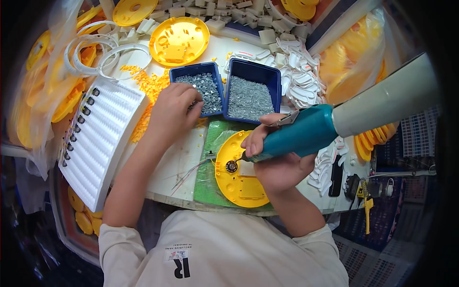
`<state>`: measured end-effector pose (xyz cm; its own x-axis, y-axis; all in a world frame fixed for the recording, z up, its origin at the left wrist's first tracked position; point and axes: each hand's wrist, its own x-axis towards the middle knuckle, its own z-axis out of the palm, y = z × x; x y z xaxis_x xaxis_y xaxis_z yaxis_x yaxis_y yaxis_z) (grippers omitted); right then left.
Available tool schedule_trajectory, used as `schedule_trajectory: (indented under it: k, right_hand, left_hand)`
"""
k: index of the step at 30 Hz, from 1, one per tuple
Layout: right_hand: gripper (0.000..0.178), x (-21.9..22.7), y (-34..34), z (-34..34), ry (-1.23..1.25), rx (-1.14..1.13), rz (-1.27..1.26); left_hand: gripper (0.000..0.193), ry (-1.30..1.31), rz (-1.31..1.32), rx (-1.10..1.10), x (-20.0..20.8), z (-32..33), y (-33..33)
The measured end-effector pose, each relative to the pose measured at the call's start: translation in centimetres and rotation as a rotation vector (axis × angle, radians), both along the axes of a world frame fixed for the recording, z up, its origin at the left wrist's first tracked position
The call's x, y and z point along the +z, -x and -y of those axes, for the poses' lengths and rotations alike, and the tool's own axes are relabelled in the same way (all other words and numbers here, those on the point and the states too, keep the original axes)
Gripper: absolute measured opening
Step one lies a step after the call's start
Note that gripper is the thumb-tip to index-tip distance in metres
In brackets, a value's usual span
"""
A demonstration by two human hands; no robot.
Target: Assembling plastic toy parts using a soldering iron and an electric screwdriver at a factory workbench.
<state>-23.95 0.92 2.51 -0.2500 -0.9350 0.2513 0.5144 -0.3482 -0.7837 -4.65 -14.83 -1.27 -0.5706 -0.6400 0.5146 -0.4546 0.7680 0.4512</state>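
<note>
Teal driver (pixel 299 133) tilts, gripped by right hand (pixel 283 171); left hand (pixel 176 104) curls over blue bin (pixel 193 70).

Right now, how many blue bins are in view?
2: the left bin, partly covered by the left hand, and the right bin, just beside it. No others show.

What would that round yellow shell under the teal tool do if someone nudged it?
The yellow shell looks like moulded plastic, so it's probably light and fairly stiff. Lying flat over the green mat, it would likely slide rather than tip. The thin wires trailing by its left edge might flop or snag.
</note>
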Motion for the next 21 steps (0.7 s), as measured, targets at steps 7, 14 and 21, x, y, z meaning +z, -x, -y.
schedule_trajectory:
  k: [7,14,21]
  right_hand:
    - [0.097,-0.9,-0.5,0.3,-0.001,-0.066,-0.03]
    - [0.096,-0.7,-0.4,0.5,0.02,-0.042,-0.062]
    - [0.093,-1.6,-0.4,0.2,-0.017,-0.021,-0.061]
  left_hand:
    - [0.015,-0.077,-0.048,-0.211,1.0,-8.4,0.2]
    - [0.017,-0.064,0.001,-0.444,-1.1,-13.1,0.1]
    - [0.016,-0.023,-0.031,-0.398,-1.8,-13.3,0.4]
